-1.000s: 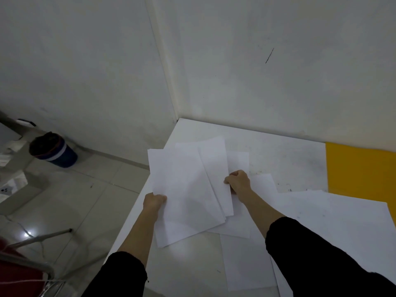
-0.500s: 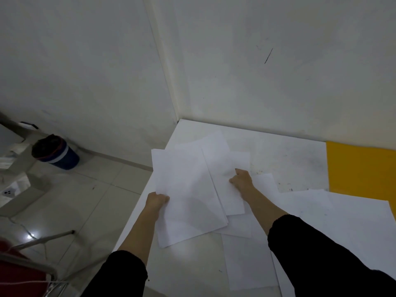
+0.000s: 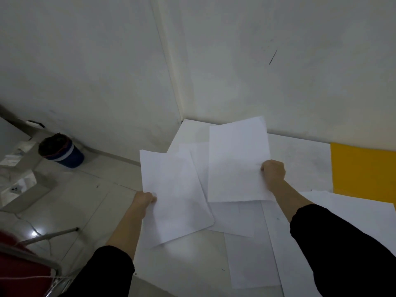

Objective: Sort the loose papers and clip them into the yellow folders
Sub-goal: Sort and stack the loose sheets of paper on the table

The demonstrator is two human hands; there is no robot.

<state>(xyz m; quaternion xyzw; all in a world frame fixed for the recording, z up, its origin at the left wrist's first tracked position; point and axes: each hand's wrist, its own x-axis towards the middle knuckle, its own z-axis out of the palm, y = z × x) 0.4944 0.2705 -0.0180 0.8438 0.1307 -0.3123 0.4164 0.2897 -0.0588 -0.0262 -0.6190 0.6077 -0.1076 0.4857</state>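
Since a second ago the right hand has drawn one sheet out from over the left-hand sheet and raised it toward the wall corner, so the two now only meet along one edge. On the floor to the left stands one blue bin lined with a dark bag; what is in it cannot be made out. One yellow folder shows, lying flat on the white counter against the wall at the far right, with nothing clipped into it that can be seen. There are two sheets in the hands and at least four more loose papers spread on the counter below and to the right, the rightmost reaching the folder's near edge. The right hand is curled tight, gripping its sheet by the right edge. The left hand pinches its sheet at the left edge, fingers curled under and thumb on top.
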